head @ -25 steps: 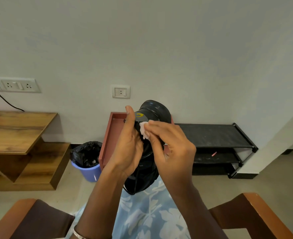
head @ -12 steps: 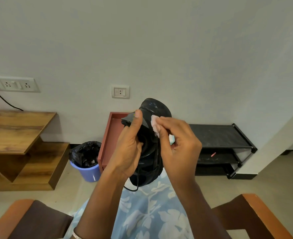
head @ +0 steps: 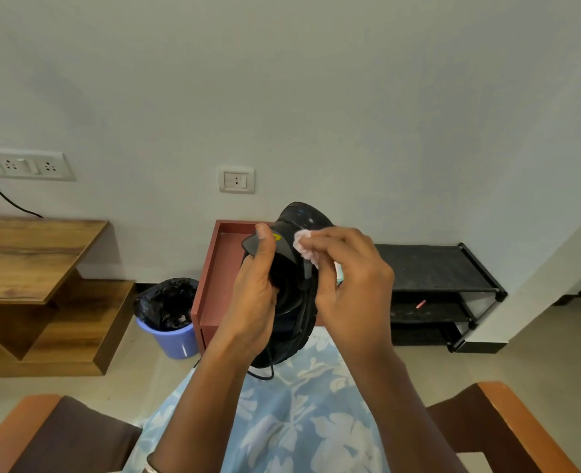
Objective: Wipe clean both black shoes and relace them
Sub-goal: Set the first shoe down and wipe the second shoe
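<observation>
Floral-print lap (head: 282, 421) just below black shoe (head: 291, 302); shoe held toe-up. Left hand (head: 253, 295) curled round shoe's left side, thumb on tongue. Right hand (head: 350, 285) pinches white wipe (head: 304, 245) against shoe's upper right. Lace (head: 265, 373) dangles beneath shoe. Behind shoe: red-brown tray (head: 214, 268); blue bin (head: 176, 339) left, black rack (head: 429, 268) right.

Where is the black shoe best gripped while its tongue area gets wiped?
Probably around its left side at the collar, as the left hand does: the black shoe stands toe up, opening toward the person, so a thumb can pin the tongue while the right hand works the wipe.
</observation>
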A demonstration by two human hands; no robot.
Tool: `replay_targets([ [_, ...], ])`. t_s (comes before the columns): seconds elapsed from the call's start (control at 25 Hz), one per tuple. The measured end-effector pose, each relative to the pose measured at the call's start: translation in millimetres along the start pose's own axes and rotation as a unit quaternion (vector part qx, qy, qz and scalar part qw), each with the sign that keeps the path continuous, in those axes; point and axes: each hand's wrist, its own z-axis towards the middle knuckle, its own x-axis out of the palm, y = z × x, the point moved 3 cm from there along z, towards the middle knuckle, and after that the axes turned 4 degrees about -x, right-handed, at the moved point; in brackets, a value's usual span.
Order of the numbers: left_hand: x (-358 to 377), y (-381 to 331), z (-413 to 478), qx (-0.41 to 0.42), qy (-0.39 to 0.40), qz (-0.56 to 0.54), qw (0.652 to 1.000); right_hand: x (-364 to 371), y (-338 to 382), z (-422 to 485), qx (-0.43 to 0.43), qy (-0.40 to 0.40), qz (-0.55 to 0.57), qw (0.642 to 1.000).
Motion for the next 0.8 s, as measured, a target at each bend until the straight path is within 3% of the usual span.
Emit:
replay_targets([
  [0.4, 1.6, -3.9, -0.9, 0.001, 0.017, 0.013, 1.0, 8.3, 8.6, 25.1, 0.006, 0.012, -0.004, 1.0],
  [0.6, -8.9, -7.2, 1.8, -0.022, -0.017, -0.026, 0.999, 9.6, 1.9, -17.2, 0.028, -0.024, 0.035, 0.999],
  [0.8, -9.4, -9.3, 3.6, -0.012, -0.003, 0.016, 1.0, 5.3, 3.4, -10.9, 0.038, -0.046, 0.084, 0.995],
])
